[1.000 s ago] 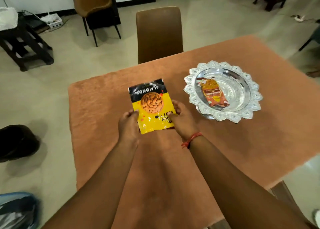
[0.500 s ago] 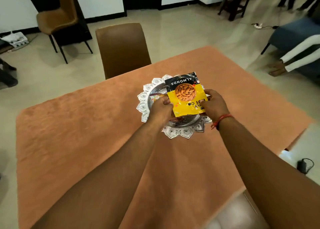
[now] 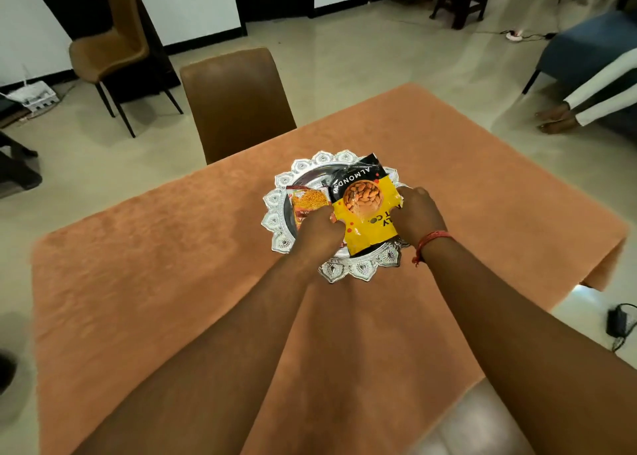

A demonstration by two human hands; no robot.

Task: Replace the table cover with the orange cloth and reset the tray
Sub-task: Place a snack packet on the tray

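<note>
Orange cloth (image 3: 144,282): spread over the table, lower frame.
Silver tray (image 3: 275,201): centre frame, on the cloth.
Orange snack packet (image 3: 305,201): in the tray's left half.
Left hand (image 3: 319,228): fingers curled on the almond pouch (image 3: 365,203), left edge.
Right hand (image 3: 415,213): grips its right edge.
Step, judged: resetting the tray. Next: lay the pouch flat, let go.

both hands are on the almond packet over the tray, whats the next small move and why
Probably lower the almond packet flat into the tray and let go. Both the left hand and the right hand grip its lower edge, it sits right over the tray beside the orange snack packet, and the orange cloth already covers the table.
</note>
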